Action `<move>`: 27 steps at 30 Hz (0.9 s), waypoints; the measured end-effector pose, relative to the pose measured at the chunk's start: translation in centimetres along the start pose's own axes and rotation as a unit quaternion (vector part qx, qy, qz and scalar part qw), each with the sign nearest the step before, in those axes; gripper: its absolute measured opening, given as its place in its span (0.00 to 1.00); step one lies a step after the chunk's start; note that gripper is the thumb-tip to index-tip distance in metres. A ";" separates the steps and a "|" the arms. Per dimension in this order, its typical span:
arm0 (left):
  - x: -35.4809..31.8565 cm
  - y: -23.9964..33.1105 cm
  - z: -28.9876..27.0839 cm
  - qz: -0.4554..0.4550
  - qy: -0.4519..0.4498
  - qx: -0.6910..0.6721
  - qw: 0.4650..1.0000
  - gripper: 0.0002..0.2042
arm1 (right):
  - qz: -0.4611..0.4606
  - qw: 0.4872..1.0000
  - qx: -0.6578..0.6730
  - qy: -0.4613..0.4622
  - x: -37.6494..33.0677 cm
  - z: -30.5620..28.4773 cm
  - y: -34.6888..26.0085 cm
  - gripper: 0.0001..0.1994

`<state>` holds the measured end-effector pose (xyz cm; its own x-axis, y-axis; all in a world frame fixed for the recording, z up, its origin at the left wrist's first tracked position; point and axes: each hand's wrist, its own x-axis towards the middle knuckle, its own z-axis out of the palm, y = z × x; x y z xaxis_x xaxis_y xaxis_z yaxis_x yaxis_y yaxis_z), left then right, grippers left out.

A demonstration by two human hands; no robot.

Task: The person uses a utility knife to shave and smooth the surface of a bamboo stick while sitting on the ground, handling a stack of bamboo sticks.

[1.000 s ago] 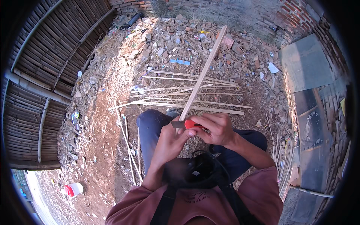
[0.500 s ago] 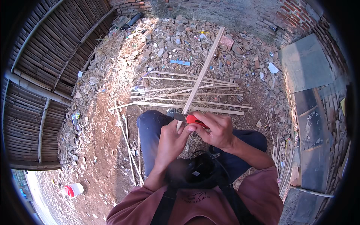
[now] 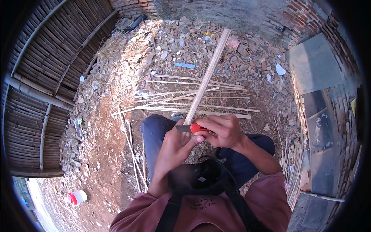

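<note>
My left hand (image 3: 174, 146) is closed around the near end of a long pale strip of wood or bamboo (image 3: 208, 75), which slants away to the far right. In my right hand (image 3: 223, 132) is a red-handled knife (image 3: 199, 127), fingers wrapped round the handle. Its flat grey blade (image 3: 182, 128) points left and lies across the strip's near end, close to the left fingers. My two hands nearly meet above my bent legs. The end of the strip under the blade and palm is hidden.
Several thin pale strips (image 3: 197, 110) lie crosswise on the ground ahead, and more (image 3: 133, 162) lie by my left leg. Rubble (image 3: 181, 42) covers the far ground. A white tub with a red lid (image 3: 77, 198) lies at left. Boards (image 3: 319, 127) lean at right.
The strip has rolled to show a broader face, and its far end has shifted slightly left. The knife blade has come a little nearer to me and lies more level.
</note>
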<state>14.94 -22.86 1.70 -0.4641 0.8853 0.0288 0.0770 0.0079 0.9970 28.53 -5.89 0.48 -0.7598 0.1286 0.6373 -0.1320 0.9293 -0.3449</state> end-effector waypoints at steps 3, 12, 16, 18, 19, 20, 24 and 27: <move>0.2 -0.3 0.2 0.019 -0.004 0.041 0.999 0.13 | 0.007 1.000 -0.004 0.010 -0.1 0.0 -0.2 0.17; 0.3 -1.5 0.9 0.007 0.056 0.060 0.997 0.17 | 0.043 0.997 -0.052 0.034 -0.2 0.1 -1.1 0.18; 0.4 -2.1 1.1 0.015 0.086 0.145 0.986 0.18 | 0.050 0.996 -0.069 0.042 0.0 0.1 -1.3 0.19; 0.4 -1.4 1.3 0.026 0.093 0.171 0.980 0.19 | 0.060 0.994 -0.064 0.060 0.2 0.1 -1.3 0.19; 0.5 -0.8 1.4 0.038 0.098 0.197 0.975 0.20 | 0.060 0.994 -0.065 0.061 0.1 0.0 -1.2 0.19; 0.5 -0.3 1.5 0.039 0.098 0.196 0.975 0.20 | 0.059 0.994 -0.066 0.058 0.1 0.0 -1.1 0.19; 0.4 0.4 1.4 0.026 0.085 0.199 0.976 0.20 | 0.054 0.995 -0.068 0.051 0.0 -0.2 -0.7 0.18; 0.4 0.8 1.4 0.030 0.075 0.206 0.975 0.19 | 0.054 0.995 -0.073 0.046 0.1 -0.5 -0.7 0.17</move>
<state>16.04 -21.80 2.42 -0.5700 0.8118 0.1266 0.4405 0.1719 0.8811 28.88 -6.30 1.13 -0.7016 0.2552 0.6654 0.0457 0.9479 -0.3154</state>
